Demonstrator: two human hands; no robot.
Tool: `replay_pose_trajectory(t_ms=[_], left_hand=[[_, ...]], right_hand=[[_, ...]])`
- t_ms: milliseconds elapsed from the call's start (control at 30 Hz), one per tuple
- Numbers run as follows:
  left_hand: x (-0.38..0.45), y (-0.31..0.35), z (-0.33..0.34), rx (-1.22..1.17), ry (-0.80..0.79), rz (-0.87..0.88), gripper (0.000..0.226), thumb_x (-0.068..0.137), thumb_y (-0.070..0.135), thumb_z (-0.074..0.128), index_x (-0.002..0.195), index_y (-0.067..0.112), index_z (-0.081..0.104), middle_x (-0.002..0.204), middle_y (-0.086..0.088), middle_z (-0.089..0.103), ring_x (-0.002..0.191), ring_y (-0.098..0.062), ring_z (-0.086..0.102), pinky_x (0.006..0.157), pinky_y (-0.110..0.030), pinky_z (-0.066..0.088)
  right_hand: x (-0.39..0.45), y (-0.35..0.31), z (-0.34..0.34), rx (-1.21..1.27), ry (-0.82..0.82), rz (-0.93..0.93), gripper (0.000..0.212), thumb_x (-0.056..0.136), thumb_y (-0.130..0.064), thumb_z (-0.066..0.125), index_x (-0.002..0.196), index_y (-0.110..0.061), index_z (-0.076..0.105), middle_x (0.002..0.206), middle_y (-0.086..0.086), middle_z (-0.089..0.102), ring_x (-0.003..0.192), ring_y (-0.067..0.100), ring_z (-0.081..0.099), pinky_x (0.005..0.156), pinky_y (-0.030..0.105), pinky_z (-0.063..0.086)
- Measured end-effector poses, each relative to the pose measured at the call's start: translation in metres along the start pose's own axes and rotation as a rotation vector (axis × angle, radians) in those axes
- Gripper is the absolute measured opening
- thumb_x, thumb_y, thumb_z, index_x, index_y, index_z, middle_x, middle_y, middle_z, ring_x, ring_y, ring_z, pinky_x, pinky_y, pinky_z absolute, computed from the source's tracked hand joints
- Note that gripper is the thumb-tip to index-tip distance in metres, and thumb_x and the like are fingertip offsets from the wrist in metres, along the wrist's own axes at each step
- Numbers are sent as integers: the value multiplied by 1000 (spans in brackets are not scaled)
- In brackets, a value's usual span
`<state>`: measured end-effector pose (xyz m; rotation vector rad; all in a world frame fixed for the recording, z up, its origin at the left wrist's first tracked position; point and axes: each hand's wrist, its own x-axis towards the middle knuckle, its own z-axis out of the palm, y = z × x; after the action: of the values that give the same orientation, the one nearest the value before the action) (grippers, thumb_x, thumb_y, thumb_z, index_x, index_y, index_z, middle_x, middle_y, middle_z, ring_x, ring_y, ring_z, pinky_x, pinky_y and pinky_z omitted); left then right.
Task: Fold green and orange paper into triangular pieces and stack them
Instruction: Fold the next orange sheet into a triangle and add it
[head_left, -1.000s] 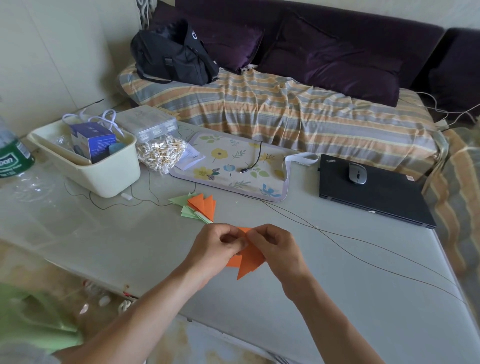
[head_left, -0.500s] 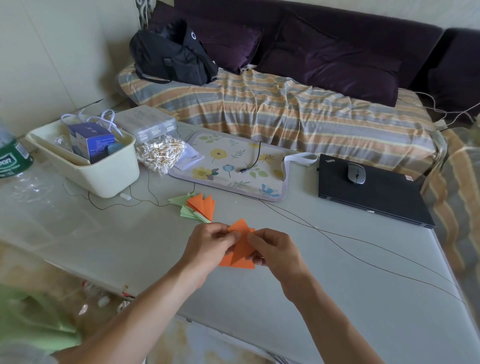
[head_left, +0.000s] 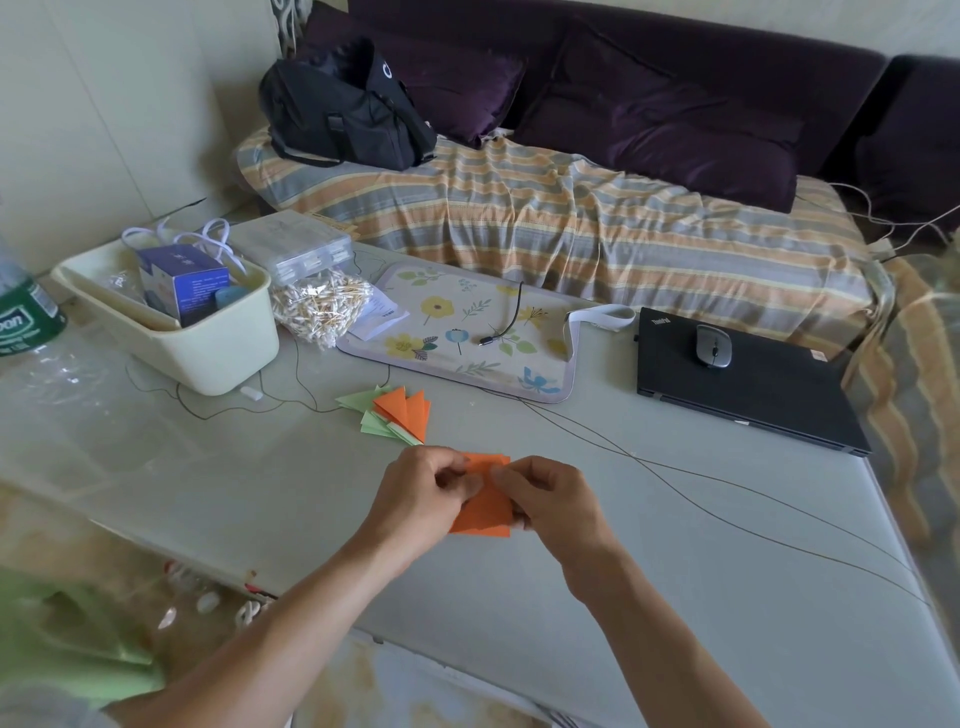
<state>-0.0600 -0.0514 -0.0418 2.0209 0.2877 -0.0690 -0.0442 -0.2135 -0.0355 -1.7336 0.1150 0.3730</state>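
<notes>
A glossy pale desk (head_left: 675, 597) carries, toward its far right corner, a closed matte black laptop (head_left: 779, 395) marked "ThinkPad" with a grey mouse (head_left: 713, 346) on its lid, a floral padded mat (head_left: 467, 332) at the far edge, and a smooth cream plastic bin (head_left: 218, 348) near the far left corner holding a blue box. At mid-desk lies a fanned stack of folded pieces (head_left: 397, 415), green and orange triangles. Nearer the front edge, the left hand (head_left: 421, 499) and right hand (head_left: 550, 499) both pinch a creased orange paper (head_left: 485, 506) between curled fingertips, above the desk.
</notes>
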Motion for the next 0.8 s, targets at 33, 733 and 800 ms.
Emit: replay_pose_trajectory(t_ms=[33, 733, 800], left_hand=[[-1, 0, 1, 10, -29, -7, 9, 85, 29, 74, 80, 22, 72, 73, 6, 70, 68, -13, 63, 64, -27, 46], [-9, 7, 0, -298, -79, -149, 7, 84, 2, 79, 89, 3, 73, 67, -9, 72, 58, -16, 69, 53, -19, 51], [-9, 7, -1, -280, -53, -149, 6, 85, 3, 78, 89, 4, 74, 63, -6, 71, 56, -14, 68, 52, -18, 48]], right_hand=[[1, 0, 0, -12, 26, -13, 22, 91, -23, 73, 78, -6, 71, 65, 3, 63, 62, 18, 56, 68, 39, 50], [-1, -3, -5, 2, 100, -20, 19, 91, -19, 73, 78, -5, 70, 63, 7, 69, 52, 10, 60, 56, 20, 49], [-2, -3, -5, 26, 63, 3, 20, 92, -21, 73, 79, -5, 71, 65, 11, 71, 58, 13, 62, 61, 24, 52]])
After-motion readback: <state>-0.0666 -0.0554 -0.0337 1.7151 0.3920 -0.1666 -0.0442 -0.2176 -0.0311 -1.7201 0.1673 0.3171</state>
